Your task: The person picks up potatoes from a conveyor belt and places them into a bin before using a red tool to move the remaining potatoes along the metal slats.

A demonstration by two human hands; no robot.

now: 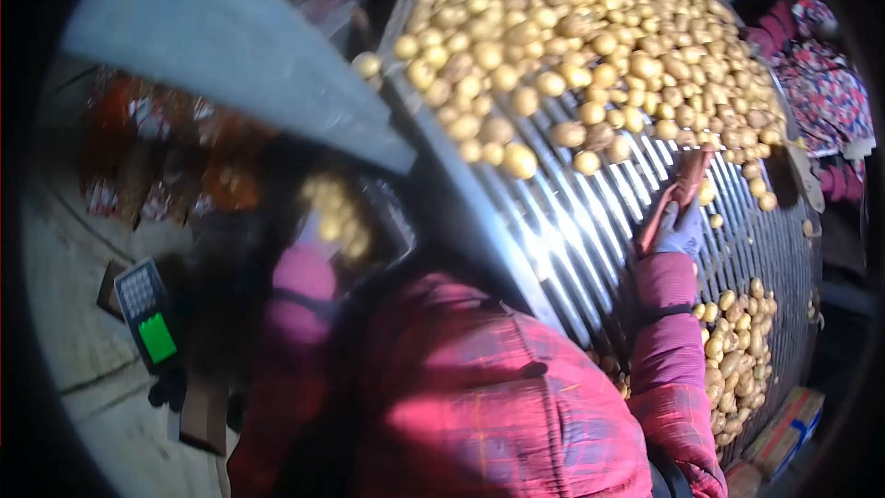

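Note:
My right hand (680, 219), in a pale glove with a reddish-brown coated palm, rests edge-on against the metal bars of a sloping grate (590, 240). Its fingers are stretched out, beside a few loose potatoes (706, 192). A large heap of potatoes (590, 46) covers the far part of the grate. Down at the left, my left hand (312, 235) is at a dark container (396, 212) with a pile of potatoes (336, 217) in it. That hand is blurred and its fingers are hidden, so its grip does not show.
A smaller potato pile (737, 360) lies at the grate's near right. A broad metal beam (249, 46) slants across the upper left. A scale display (147, 314) glows green; filled bags (166, 157) stand behind. Another person's patterned sleeve (820, 92) and a cardboard box (784, 432) are at the right.

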